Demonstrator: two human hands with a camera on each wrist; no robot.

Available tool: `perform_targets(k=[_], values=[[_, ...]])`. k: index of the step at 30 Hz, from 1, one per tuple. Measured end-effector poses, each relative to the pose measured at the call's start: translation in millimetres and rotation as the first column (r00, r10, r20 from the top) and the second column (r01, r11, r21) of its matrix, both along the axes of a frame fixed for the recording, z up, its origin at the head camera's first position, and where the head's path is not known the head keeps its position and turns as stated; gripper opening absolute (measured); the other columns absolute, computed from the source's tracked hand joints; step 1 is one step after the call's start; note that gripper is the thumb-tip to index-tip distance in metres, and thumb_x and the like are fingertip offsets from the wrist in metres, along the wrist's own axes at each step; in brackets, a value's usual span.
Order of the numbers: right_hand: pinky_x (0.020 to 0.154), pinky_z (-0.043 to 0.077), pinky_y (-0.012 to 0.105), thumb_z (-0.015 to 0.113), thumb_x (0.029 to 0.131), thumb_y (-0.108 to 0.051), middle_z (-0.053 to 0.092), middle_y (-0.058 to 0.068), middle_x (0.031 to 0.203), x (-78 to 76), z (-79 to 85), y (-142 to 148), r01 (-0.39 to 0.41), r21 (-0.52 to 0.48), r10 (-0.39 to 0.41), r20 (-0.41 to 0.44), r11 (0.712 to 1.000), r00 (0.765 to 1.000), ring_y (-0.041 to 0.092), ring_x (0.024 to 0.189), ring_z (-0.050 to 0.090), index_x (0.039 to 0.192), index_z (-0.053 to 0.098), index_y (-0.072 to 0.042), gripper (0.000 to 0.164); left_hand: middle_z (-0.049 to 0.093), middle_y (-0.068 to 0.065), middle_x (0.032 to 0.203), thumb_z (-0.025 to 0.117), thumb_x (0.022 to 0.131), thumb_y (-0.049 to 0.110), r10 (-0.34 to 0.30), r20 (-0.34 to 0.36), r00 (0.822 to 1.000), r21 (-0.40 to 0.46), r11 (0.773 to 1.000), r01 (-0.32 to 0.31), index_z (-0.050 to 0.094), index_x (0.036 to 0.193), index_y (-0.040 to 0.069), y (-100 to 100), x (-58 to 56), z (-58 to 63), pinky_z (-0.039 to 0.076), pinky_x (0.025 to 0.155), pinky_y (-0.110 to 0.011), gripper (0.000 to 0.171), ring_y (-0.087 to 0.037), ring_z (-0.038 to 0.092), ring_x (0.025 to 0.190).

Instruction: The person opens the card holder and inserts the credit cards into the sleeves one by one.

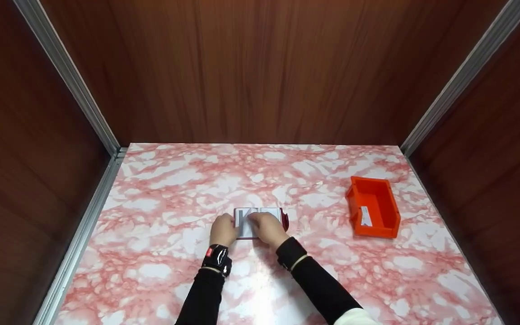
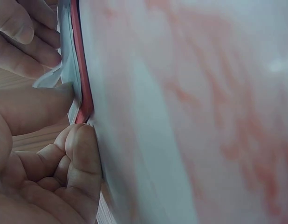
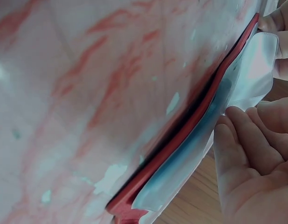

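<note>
Booth walls: brown wood-grain panels [image 1: 241, 72] stand behind the card holder [image 1: 245, 231] and well off to both sides of it, with grey metal profiles [image 1: 67, 67] along the corners.
Left hand [image 1: 223, 229]: at the left edge of the card holder, fingers curled, thumb on top of the page and fingertips against the edge below, pinching it there.
Right hand [image 1: 269, 228]: over the middle and right part of the card holder, fingers loosely bent, with a gap between thumb and fingertips in the right wrist view; the fingertips are at a clear flap [image 3: 256, 70], and whether they grip it I cannot tell.
Card holder: spread open on the table [image 1: 165, 203], with a red cover beneath clear plastic pages.
Clear flap: stands up from the pages of the card holder, between the two hands.
Red tab [image 1: 285, 220]: sticks out at the right edge of the card holder.
Wrists: black wristbands [image 1: 217, 258] and black sleeves [image 1: 201, 293] on the near side of the card holder.
Table: red-and-white marbled top, spreading out around the card holder.
Orange bin [image 1: 377, 232]: well apart from the card holder, to its right and slightly farther back, a white label [image 1: 365, 216] showing at its left side.
</note>
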State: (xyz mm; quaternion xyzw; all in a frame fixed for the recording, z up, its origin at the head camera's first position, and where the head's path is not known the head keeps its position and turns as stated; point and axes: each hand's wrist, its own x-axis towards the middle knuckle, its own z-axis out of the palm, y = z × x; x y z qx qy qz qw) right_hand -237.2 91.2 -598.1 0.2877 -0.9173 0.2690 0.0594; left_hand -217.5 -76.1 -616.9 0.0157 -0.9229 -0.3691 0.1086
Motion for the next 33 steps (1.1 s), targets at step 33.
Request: perform_targets(k=[33], values=[[0.092, 0.050, 0.040, 0.065, 0.089, 0.001, 0.071, 0.014, 0.107, -0.4, -1.6, -0.8, 0.009, 0.012, -0.009, 0.030, 1.000, 1.000, 0.031, 0.102, 0.067, 0.110, 0.072, 0.001, 0.022, 0.064, -0.016, 0.082, 0.064, 0.083, -0.002, 0.025, 0.030, 0.999, -0.023, 0.999, -0.025, 0.068, 0.090, -0.004, 0.4, 2.3, 13.7, 0.051, 0.079, -0.047, 0.008, -0.036, 0.063, 0.081]])
